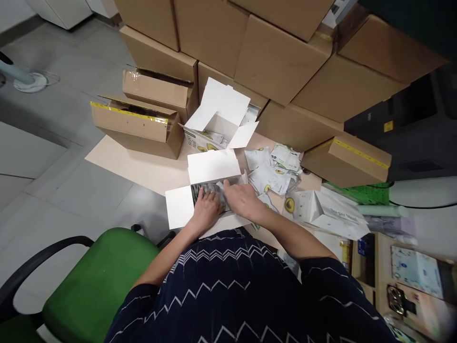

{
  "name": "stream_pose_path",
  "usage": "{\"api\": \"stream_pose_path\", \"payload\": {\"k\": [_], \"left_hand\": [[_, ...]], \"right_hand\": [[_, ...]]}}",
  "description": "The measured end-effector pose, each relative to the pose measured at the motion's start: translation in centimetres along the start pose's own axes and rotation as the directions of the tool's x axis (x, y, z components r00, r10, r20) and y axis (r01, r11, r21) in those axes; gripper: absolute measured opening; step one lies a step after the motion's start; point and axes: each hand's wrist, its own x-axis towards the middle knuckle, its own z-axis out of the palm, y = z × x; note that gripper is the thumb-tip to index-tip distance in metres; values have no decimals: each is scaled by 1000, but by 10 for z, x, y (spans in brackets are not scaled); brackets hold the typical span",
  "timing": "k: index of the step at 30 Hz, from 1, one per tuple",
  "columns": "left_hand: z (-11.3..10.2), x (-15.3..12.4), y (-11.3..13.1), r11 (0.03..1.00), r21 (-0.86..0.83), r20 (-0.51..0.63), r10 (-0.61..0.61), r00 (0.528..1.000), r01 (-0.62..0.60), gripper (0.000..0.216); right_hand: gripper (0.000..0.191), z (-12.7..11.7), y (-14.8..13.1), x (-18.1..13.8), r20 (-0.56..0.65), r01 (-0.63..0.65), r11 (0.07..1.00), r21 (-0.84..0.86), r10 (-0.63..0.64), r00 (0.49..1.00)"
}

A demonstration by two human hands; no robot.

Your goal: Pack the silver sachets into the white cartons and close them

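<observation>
A white carton (213, 166) lies open in front of me with its flaps spread. Dark grey sachets (204, 190) are packed in a row inside it. My left hand (207, 206) rests on them, fingers extended and slightly apart. At the carton's right end, my right hand (242, 197) is closed with the thumb up, gripping a greyish sachet (223, 194); its fingertips are partly hidden. To the right lies a loose pile of white sachets (270, 178) with avocado prints. Behind stands a second open white carton (228, 102), with a few sachets showing inside.
Two open brown boxes (132, 125) stand at the table's left. Stacked brown cartons (282, 62) wall off the back. On the right are a tilted white carton (326, 214), another brown box (350, 159) and a green basket (371, 193). A green chair (100, 281) stands at left.
</observation>
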Motion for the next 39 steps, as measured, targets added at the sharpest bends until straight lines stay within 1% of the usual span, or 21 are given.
{"api": "stream_pose_path", "payload": {"k": [3, 5, 7, 10, 13, 17, 20, 22, 23, 25, 26, 27, 28, 29, 30, 31, 32, 33, 34, 36, 39], "left_hand": [[-1, 2, 2, 1000, -17, 1, -18, 1000, 18, 29], [-3, 3, 2, 999, -25, -5, -35, 999, 35, 29], [-4, 3, 2, 998, -47, -9, -48, 999, 48, 26], [-4, 4, 0, 991, -120, -25, -63, 998, 60, 27], [-2, 3, 0, 960, -273, -50, -83, 995, 67, 39], [-6, 4, 5, 877, -479, -29, -53, 998, 33, 45], [-12, 8, 8, 874, -486, 25, 31, 999, -15, 46], [-14, 13, 9, 897, -443, 94, 53, 994, -6, 48], [-14, 15, 9, 910, -415, 134, 54, 990, 7, 49], [-12, 18, 8, 936, -351, 202, 52, 978, 23, 50], [-9, 19, 7, 950, -312, 229, 48, 972, 27, 50], [-6, 20, 8, 963, -269, 249, 41, 968, 28, 51], [-4, 21, 8, 974, -224, 266, 34, 963, 27, 50], [-1, 22, 9, 983, -182, 283, 28, 959, 25, 49], [0, 22, 10, 989, -148, 297, 24, 954, 21, 47], [2, 23, 12, 992, -124, 312, 26, 950, 14, 45], [2, 23, 13, 994, -110, 324, 31, 946, 5, 43], [2, 23, 13, 995, -100, 330, 34, 943, -1, 41], [1, 24, 14, 996, -92, 329, 33, 944, -2, 39], [0, 24, 14, 997, -82, 317, 30, 948, -4, 36], [-1, 24, 14, 997, -80, 310, 29, 950, -4, 33]], "right_hand": [[35, 2, 2, -1, -20, 66, 997, -38, -67, 998], [34, 8, 2, -1, -20, 113, 992, -64, -114, 993], [36, 15, 3, 1, -8, 116, 988, -102, -118, 993], [29, 24, 5, 6, 97, 115, 987, -110, -105, 990], [37, 27, 12, 11, 176, 147, 988, -41, -138, 975], [35, 36, 24, 22, 209, 121, 990, 70, -133, 969], [34, 51, 32, 31, 188, 110, 976, 185, -145, 971], [36, 56, 36, 32, 190, 155, 957, 244, -204, 960], [36, 53, 38, 30, 207, 177, 951, 254, -232, 950], [38, 34, 46, 18, 244, 206, 946, 249, -267, 932], [39, 17, 51, 10, 234, 216, 942, 256, -278, 932], [40, -4, 57, 3, 190, 229, 936, 267, -284, 940], [41, -27, 63, -2, 122, 243, 931, 273, -284, 951], [40, -52, 70, -4, 22, 249, 932, 262, -264, 964], [39, -75, 76, -1, -91, 242, 946, 216, -228, 970], [37, -95, 82, 8, -196, 228, 962, 152, -197, 961], [35, -112, 86, 23, -273, 208, 975, 72, -181, 945], [32, -123, 89, 43, -317, 188, 982, -12, -182, 931], [29, -130, 91, 68, -310, 176, 981, -87, -195, 931], [24, -132, 89, 122, -219, 146, 966, -211, -192, 957], [26, -115, 79, 193, -108, 116, 952, -283, -152, 982]]}}
